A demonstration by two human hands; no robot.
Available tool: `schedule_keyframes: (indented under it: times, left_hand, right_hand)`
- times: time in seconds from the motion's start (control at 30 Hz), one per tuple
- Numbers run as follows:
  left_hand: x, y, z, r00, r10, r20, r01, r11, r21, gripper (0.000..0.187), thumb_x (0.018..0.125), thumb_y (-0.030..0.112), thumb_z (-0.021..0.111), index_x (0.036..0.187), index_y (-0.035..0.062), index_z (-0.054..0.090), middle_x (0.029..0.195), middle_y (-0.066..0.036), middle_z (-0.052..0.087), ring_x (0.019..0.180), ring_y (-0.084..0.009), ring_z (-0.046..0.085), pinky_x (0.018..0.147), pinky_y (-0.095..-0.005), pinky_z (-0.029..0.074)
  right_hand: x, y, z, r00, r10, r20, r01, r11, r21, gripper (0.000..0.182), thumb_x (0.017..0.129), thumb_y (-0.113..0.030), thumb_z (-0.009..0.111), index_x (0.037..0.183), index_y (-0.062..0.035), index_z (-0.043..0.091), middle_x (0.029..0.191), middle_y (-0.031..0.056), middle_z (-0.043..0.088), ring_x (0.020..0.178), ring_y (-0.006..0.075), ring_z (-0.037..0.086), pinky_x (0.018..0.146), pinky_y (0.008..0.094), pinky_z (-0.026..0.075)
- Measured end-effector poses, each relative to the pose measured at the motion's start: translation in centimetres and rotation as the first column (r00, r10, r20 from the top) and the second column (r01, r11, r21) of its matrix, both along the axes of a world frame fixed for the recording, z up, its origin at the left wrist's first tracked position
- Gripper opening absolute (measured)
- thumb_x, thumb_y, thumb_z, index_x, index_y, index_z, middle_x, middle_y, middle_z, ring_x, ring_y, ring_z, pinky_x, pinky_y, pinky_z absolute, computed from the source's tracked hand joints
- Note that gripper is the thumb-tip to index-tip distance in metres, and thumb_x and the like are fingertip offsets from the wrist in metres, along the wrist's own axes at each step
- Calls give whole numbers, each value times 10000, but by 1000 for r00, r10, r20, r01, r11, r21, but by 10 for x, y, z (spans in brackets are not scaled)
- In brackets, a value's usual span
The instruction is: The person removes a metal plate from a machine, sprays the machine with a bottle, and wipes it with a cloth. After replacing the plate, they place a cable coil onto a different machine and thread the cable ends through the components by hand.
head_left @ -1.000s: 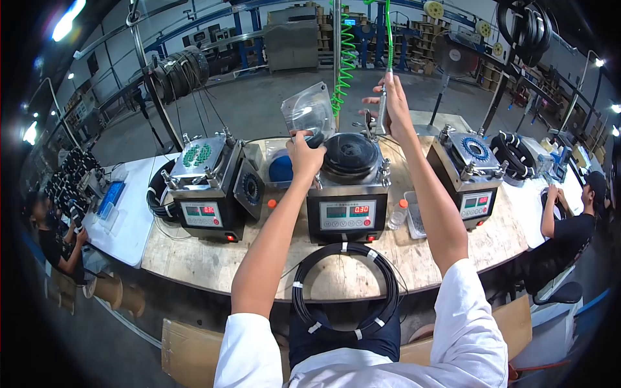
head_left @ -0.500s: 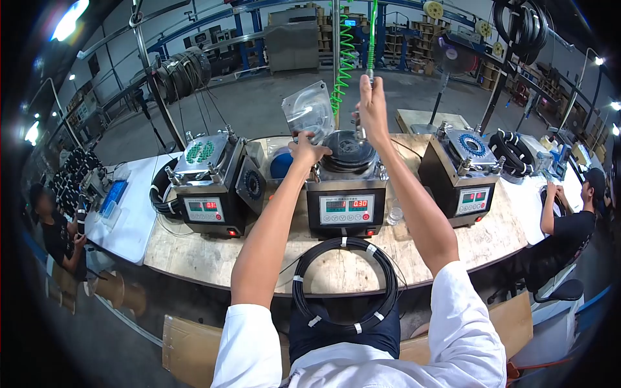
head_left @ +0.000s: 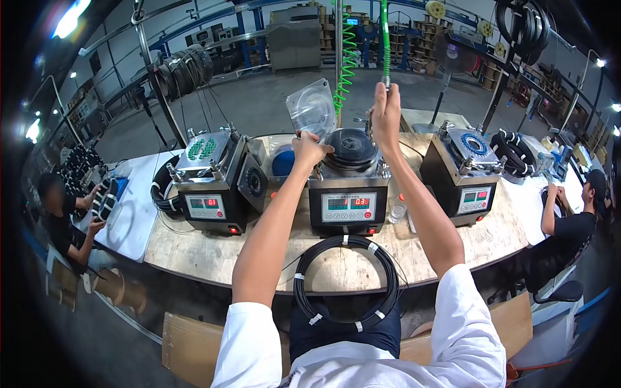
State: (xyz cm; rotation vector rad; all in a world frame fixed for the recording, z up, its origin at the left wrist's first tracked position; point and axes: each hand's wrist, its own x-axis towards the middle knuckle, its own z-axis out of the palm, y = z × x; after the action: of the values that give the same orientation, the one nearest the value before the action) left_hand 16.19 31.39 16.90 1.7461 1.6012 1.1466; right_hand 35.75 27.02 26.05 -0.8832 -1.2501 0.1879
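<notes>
My left hand (head_left: 309, 150) pinches the lower edge of a clear plastic plate (head_left: 313, 108), which stands tilted beside the middle machine (head_left: 346, 205). My fingertips are right at the rim of the round black disc (head_left: 350, 146) on top of that machine. Off the disc's right side, my right hand (head_left: 386, 119) is closed around an air blow gun hanging from a green hose (head_left: 386, 48); the hand hides most of the gun. A black cable coil (head_left: 299, 276) bound with white tape lies at the table's front edge, overlapping my lap.
Similar machines stand left (head_left: 210, 194), topped with green pieces, and right (head_left: 462, 178), topped with a blue ring. A small clear bottle (head_left: 398, 210) stands beside the middle machine. A green coiled hose (head_left: 345, 71) hangs behind by a metal pole. People sit at both side tables.
My right hand with the air blow gun has moved right, away from above the disc, and the hose has swung along. The clear plate has shifted slightly. The person at left has raised a black coil.
</notes>
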Motion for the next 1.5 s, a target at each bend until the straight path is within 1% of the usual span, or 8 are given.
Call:
schedule_keyframes:
  times: [0.13,0.5,0.8,1.03,1.13,1.27,1.37,1.5]
  left_hand:
    - [-3,18,-14,994,-72,82,72,997,0,533,628,215,911,1013,-44,647,1125,-294,610,1120,-423,585,979,-424,513]
    - [-1,35,-28,1000,-23,13,23,999,33,354,658,241,848,804,-57,726,907,-282,751,915,-406,746,833,-419,594]
    - [7,19,-31,990,57,126,-77,984,162,442,720,171,819,1042,-100,683,1023,-262,696,969,-330,684,864,-385,539]
    - [13,-12,-4,968,249,-12,-245,958,148,410,739,139,809,1092,-10,662,1180,-257,607,1122,-403,597,963,-440,490]
    - [13,-34,6,932,364,-4,-316,815,485,422,798,177,797,1155,74,595,1302,-212,486,1259,-414,511,1005,-529,428]
    - [13,-58,39,947,165,-278,90,692,716,293,892,261,784,1100,85,678,1194,-125,586,1223,-336,548,1008,-485,409]
    - [9,-49,42,756,-179,-630,584,619,525,375,867,432,806,1021,98,739,1019,-56,663,1145,-267,598,985,-472,413]
    - [15,-36,55,497,-155,-853,711,636,299,499,859,599,733,958,110,748,993,-22,717,1074,-212,618,894,-415,416]
  right_hand:
    - [-14,0,-2,971,198,-131,-188,978,88,396,1144,-436,422,979,-77,448,779,-9,462,597,71,489,536,291,483]
    - [-72,-1,6,891,302,-339,-198,930,310,351,1148,-406,418,994,-92,445,801,-8,463,636,58,446,566,222,380]
    - [-43,8,-9,961,147,-233,-120,985,125,358,1151,-398,417,990,-79,447,746,-20,436,579,75,441,519,266,439]
    - [-23,-2,13,817,337,-468,-101,883,459,369,1146,-413,412,1005,-73,436,844,17,452,646,87,473,643,309,567]
    - [-5,-8,13,876,295,-382,-168,929,330,389,1141,-434,422,1053,-57,464,849,14,451,636,76,474,661,316,587]
    - [20,-30,14,913,285,-293,-272,958,88,426,1133,-474,427,1092,-61,524,818,1,504,668,81,549,639,271,556]
    - [33,-47,12,901,319,-295,-345,938,-40,442,1127,-504,431,1106,-76,537,826,3,543,698,86,584,611,228,498]
    - [36,-59,11,910,299,-288,-341,934,-107,463,1117,-528,440,1106,-76,539,823,11,546,678,91,590,582,247,511]
